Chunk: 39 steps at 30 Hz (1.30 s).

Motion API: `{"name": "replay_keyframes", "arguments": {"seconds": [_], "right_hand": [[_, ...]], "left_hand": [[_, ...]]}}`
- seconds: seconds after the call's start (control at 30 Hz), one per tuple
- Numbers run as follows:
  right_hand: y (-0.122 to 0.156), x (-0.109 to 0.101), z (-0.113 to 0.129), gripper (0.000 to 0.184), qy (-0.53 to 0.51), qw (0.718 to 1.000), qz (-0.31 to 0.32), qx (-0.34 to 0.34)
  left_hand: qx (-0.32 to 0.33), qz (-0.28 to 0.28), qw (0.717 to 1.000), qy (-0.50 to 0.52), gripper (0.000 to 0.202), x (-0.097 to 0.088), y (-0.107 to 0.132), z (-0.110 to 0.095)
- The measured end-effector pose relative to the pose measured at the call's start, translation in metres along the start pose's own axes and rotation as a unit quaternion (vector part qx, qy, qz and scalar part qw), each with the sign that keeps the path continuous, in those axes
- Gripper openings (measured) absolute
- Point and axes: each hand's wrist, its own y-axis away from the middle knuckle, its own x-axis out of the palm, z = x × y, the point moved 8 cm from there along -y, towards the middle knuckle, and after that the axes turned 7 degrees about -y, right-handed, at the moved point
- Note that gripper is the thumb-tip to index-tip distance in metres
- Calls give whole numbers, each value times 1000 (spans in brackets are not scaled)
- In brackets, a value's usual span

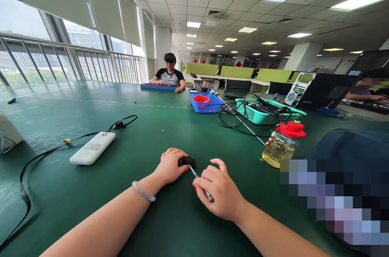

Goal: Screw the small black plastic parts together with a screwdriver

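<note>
My left hand (170, 165), with a pale bangle (143, 192) at the wrist, is closed on a small black block-like part (187, 162) on the green table. Its exact kind is too small to make out. My right hand (216, 189) grips a screwdriver (194, 172) with a metal shaft and a brownish handle end. The shaft slants up and left, and its tip meets or nearly meets the black part's near face. My right index finger is raised off the tool; the thumb and other fingers hold the handle.
Left on the green table (146, 127) lie a white power bank (92, 148) and a black cable (45, 152). To the right stand a red-lidded bottle (282, 145), a blue basket (206, 105) and a teal basket (264, 116) with cables. A person (169, 73) sits at the far side.
</note>
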Motion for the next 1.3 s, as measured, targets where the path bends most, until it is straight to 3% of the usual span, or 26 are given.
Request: {"name": "replay_keyframes", "arguments": {"seconds": [0.43,1.03,1.3], "right_hand": [[3,10,5,11,56,997,58,-12],[1,3,-1,18,66,997,27,16],[0,-9,-14,18,30,999,6,24]], "left_hand": [[-2,1,1000,-4,29,0,-1,0],[3,-5,1000,1,28,1,-1,1],[9,-2,1000,-5,31,1,0,0]]}}
